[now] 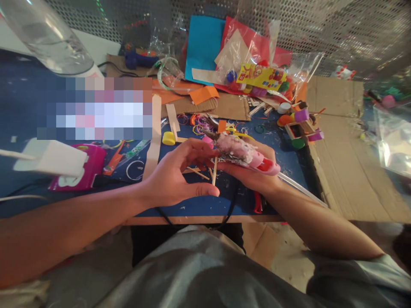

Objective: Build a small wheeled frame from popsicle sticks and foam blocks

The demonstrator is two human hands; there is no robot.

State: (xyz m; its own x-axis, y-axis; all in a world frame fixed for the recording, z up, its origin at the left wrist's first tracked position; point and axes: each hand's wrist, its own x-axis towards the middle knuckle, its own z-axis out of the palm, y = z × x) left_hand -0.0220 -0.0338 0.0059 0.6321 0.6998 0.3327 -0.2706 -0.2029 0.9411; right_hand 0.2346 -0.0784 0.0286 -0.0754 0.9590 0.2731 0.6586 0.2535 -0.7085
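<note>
My right hand (257, 177) is closed around a pink hot glue gun (239, 149) crusted with dried glue. A clear glue stick (302, 190) sticks out behind that hand. My left hand (180, 171) is curved, its thumb stretched toward me. Between thumb and fingertips it holds a thin wooden stick (214, 172) end to end, close to the gun's front. More thin wooden sticks (198, 173) lie on the blue table below. Just beyond my hands are a yellow cap (168, 138) and scattered rubber bands.
At right a small model with coloured caps (302, 124) stands beside cardboard (356, 162). A white plug (51, 160) sits in a magenta socket block (96, 167) at left, near a clear bottle (54, 38). Coloured sheets (204, 47) and plastic bags lie at the back.
</note>
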